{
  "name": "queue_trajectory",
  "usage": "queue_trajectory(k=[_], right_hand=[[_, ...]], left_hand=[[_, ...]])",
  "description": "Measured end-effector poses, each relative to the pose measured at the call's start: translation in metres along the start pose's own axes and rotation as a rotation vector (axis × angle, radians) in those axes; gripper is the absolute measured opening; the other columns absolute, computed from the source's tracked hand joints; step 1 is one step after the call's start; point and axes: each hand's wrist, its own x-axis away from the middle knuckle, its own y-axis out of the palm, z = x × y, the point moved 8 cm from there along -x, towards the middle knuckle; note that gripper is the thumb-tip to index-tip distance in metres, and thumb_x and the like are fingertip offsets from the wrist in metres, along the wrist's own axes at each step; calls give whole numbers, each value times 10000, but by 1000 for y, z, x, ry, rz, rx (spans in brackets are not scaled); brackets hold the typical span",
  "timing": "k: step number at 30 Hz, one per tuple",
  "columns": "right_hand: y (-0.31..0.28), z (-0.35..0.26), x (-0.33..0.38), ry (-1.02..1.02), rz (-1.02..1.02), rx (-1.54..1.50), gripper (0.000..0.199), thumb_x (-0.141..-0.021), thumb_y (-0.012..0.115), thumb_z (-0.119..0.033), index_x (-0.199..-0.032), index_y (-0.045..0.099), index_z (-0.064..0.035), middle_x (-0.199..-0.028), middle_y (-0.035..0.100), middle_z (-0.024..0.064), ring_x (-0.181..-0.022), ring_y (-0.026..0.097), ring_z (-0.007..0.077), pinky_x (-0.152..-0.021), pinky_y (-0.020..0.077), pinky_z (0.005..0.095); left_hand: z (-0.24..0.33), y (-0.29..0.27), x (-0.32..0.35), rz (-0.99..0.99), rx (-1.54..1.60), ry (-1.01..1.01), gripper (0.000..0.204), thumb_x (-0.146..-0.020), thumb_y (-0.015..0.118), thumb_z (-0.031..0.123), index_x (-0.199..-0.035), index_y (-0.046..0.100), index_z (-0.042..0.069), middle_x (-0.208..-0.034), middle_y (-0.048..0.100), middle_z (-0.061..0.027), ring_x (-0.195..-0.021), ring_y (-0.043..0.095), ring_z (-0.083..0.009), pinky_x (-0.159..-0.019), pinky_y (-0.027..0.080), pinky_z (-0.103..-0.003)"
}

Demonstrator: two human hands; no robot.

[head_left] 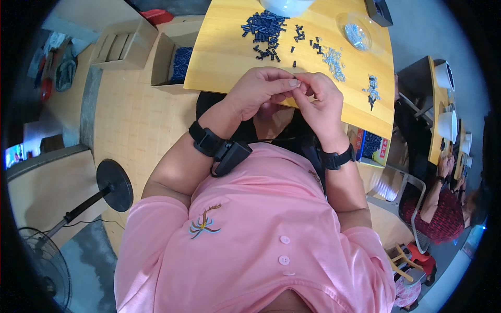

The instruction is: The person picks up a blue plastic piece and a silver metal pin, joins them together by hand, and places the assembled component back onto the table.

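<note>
My left hand (261, 89) and my right hand (322, 98) meet at the table's near edge, fingertips pinched together. Something tiny and pale may sit between them, but the fingers hide its kind. Beyond my left hand a heap of short black cylindrical pieces (263, 28) lies on the yellow wooden table (219, 47). A few single black pieces (294, 63) lie close past my fingertips. To the right are small clear pieces (334, 63), and nearer the right edge a cluster of mixed black and clear pieces (372, 93).
At the far side stand a white bowl (288, 6) and a clear dish (360, 46) of small pieces. Cardboard boxes (162, 57) sit left of the table, a carton (383, 151) below its right side. A fan (44, 271) stands lower left; people work at another table (437, 120) on the right.
</note>
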Motion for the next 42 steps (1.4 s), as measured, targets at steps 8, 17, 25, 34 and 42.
queue_trajectory(k=[8, 17, 25, 34, 42], right_hand=[[6, -4, -1, -24, -43, 80, 229, -708, 666, -75, -924, 611, -23, -765, 590, 133, -708, 575, 292, -637, 470, 367], [-6, 55, 14, 177, -101, 409, 173, -756, 618, -137, -890, 625, -29, -784, 588, 157, -776, 570, 327, -679, 471, 392], [-27, 71, 29, 204, 67, 356, 137, -753, 622, -136, -836, 633, -27, -741, 582, 153, -726, 570, 317, -659, 470, 385], [-67, 101, 19, 209, 89, 462, 91, -753, 600, -97, -763, 613, -8, -728, 580, 175, -697, 570, 332, -624, 466, 381], [-72, 98, 6, 111, -58, 520, 75, -757, 572, -73, -800, 587, -14, -737, 569, 180, -723, 549, 363, -663, 453, 411]], left_hand=[[-6, -27, 0, 203, -46, -45, 211, -825, 655, 178, -973, 653, 27, -862, 654, -40, -747, 599, -78, -653, 478, -187], [5, -55, 3, 349, -52, 50, 209, -832, 640, 165, -980, 641, 18, -830, 637, -30, -703, 585, -79, -664, 479, -192], [2, -67, 2, 401, -20, 71, 214, -826, 644, 132, -987, 632, -9, -832, 637, -47, -719, 608, -101, -652, 512, -200], [1, -66, 3, 383, -86, 101, 229, -837, 630, 124, -1012, 622, -24, -837, 635, -66, -720, 618, -112, -659, 522, -202], [-1, -70, 3, 390, -52, 77, 222, -853, 608, 117, -1021, 612, -28, -849, 633, -71, -731, 621, -116, -666, 526, -203]])
